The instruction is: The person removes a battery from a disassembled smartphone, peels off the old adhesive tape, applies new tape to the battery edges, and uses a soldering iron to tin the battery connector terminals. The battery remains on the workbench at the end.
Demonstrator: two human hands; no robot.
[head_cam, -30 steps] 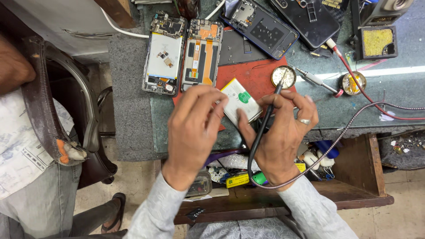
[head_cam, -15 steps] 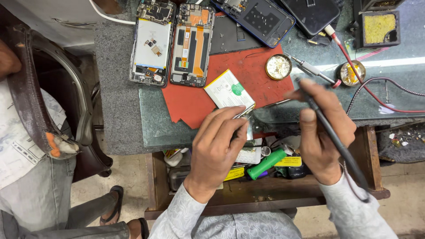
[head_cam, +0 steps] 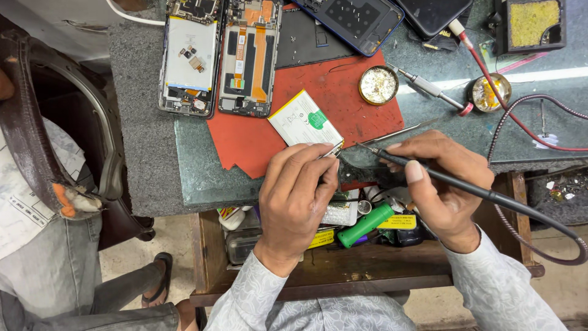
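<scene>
A white phone battery with a yellow edge and a green sticker lies on a red mat. My left hand pinches a thin metal piece, likely tweezers, against the battery's near right corner. My right hand grips a black soldering iron like a pen. Its tip points left and sits just right of that corner. The iron's dark cable loops over the green glass bench top.
Two opened phones lie at the back left, with a dark phone frame behind the mat. Two round tins, a sponge tray and loose tweezers are nearby. An open drawer holds tools. Another person sits at left.
My right hand lifted away to the right with the iron, then came back left, bringing the tip to the battery's corner. My left hand stayed at that corner.
</scene>
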